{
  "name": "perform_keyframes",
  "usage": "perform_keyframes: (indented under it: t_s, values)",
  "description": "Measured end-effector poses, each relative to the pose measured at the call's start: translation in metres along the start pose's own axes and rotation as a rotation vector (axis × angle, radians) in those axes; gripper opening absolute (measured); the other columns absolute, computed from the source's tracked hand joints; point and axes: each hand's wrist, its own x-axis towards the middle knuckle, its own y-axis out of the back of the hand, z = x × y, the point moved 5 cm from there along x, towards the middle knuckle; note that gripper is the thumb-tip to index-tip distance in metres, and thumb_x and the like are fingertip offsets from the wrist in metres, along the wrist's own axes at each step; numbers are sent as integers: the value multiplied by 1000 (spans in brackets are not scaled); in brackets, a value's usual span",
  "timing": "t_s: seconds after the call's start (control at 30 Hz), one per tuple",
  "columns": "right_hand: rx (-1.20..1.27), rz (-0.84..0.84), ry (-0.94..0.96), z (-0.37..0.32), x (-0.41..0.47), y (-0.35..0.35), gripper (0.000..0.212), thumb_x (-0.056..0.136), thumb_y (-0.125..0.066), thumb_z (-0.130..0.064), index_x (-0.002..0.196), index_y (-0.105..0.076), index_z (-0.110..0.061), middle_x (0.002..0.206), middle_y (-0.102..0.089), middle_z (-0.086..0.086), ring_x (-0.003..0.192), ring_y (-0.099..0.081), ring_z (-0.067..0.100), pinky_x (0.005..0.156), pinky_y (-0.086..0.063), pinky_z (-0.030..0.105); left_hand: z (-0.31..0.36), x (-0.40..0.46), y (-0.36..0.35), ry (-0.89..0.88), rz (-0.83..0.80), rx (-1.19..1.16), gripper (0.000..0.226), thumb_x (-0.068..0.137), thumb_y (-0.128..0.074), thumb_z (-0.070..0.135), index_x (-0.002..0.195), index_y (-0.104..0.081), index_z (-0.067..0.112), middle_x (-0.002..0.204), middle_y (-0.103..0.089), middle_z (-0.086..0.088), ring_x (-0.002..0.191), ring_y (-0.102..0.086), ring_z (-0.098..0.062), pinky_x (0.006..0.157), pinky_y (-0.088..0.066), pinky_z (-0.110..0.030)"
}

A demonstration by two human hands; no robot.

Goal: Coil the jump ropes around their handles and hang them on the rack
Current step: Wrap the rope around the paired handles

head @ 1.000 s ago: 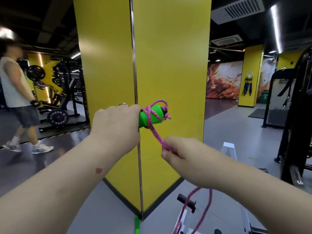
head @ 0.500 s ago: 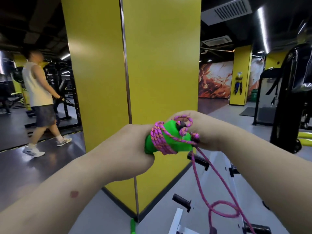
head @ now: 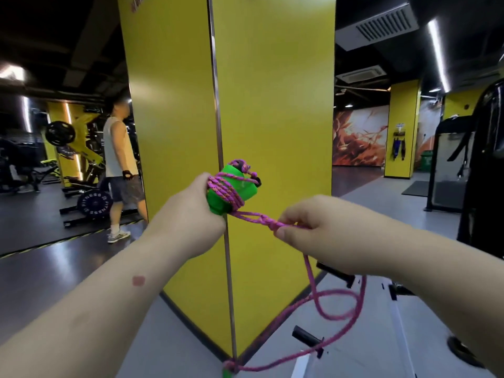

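Left hand: [head: 188, 216] fingers wrapped round the near end of the green handle [head: 231, 190], held at chest height before the yellow pillar [head: 272, 105]. Likely the anchor, kept rigid so turns can be laid on.

Right hand: [head: 321, 230] thumb and fingers pinch the pink rope [head: 253, 218] just at 4 o'clock of the handle. The short run between hand and handle looks taut and doubled; probably tension to keep the coils snug.

Handle: long axis runs from the left fist toward 1 o'clock, free end pointing up and away, dark cap at the tip. Several pink turns sit side by side round its middle, touching the fist; a small loop pokes out near the cap.

Slack: below the right hand the rope drops toward 6 o'clock, curls in one loose loop, then trails to the pillar's foot, where a second green handle [head: 227, 373] shows at the bottom edge. Whether the loop touches the floor, cannot tell.

Progress: judged early-to-middle in coiling; much rope still unwound, nothing hung.

Rack: white frame with black pegs [head: 306, 335] at 5 o'clock, probably the rack; not certain.

Background: person in a pale vest [head: 116, 151] at 9 o'clock, near a weight plate [head: 95, 204].
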Motion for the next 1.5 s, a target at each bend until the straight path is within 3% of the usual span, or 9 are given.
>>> perform_keyframes:
  t_s: [0.2, 0.33, 0.5, 0.7, 0.8, 0.9, 1.13, 1.33, 1.5]
  values:
    - [70, 112, -43, 34, -6, 10, 29, 100, -45, -47, 89, -68, -33, 59, -48, -7, 48, -41, 6, 51, -34, 25, -13, 7, 13, 181, -101, -604, 35, 75, -74, 0, 101, -60, 18, 97, -73, -23, 73, -67, -30, 70, -53, -44]
    - [487, 32, -163, 49, -7, -7, 34, 100, -50, -33, 78, -72, -18, 62, -48, 4, 53, -48, 14, 55, -45, 28, -7, 6, 9, 141, -144, -676, 42, 80, -70, -8, 112, -62, 18, 92, -79, -7, 80, -69, -27, 72, -54, -42]
    - [906, -18, -209, 44, 2, -22, 27, 96, -46, 1, 95, -71, -9, 66, -60, 12, 67, -63, 23, 82, -61, 47, 5, 6, 11, 95, -180, -790, 37, 84, -67, -9, 114, -61, 11, 84, -79, -2, 76, -66, -25, 59, -53, -34]
    - [1156, -194, -139, 20, 6, -36, 15, 92, -68, -19, 106, -73, -14, 67, -57, 10, 59, -59, 26, 70, -56, 41, 15, 7, 3, 74, -139, -769, 42, 69, -78, 3, 109, -64, 9, 76, -73, -4, 76, -67, -27, 67, -56, -40]
    - [1144, -153, -84, 10, 10, -38, 25, 80, -75, -36, 95, -75, -16, 74, -62, 7, 54, -54, 16, 58, -52, 31, 19, 6, -1, 51, -96, -725, 45, 62, -76, 13, 105, -63, 12, 75, -68, -5, 69, -63, -27, 63, -53, -41]
    - [1069, 13, -57, 5, 15, -33, 17, 87, -74, -25, 91, -75, -9, 71, -62, 8, 49, -50, 14, 52, -49, 27, 23, 3, -5, 34, -82, -765, 42, 73, -83, 13, 110, -62, 14, 78, -69, -4, 62, -63, -19, 62, -53, -38]
    - [929, 313, -66, 2, 11, -16, 15, 92, -67, -14, 81, -74, -8, 63, -72, 10, 58, -71, 16, 66, -63, 37, 32, -6, -10, 33, -162, -926, 67, 66, -91, 8, 122, -56, 16, 85, -70, -6, 65, -69, -18, 56, -53, -29]
    - [837, 469, -68, 1, 6, -12, 12, 89, -72, -25, 82, -76, -16, 70, -75, 5, 72, -72, 26, 75, -60, 50, 25, -2, -8, 55, -151, -841, 64, 56, -75, 7, 117, -55, 12, 86, -66, -21, 66, -66, -28, 59, -57, -41]
    - [1015, 280, -119, 8, 16, -26, 26, 91, -66, -40, 76, -73, -19, 83, -69, -5, 91, -63, 19, 87, -54, 42, 22, 2, -3, 61, -146, -711, 59, 57, -72, 12, 113, -55, 12, 83, -66, -18, 60, -64, -28, 58, -57, -43]
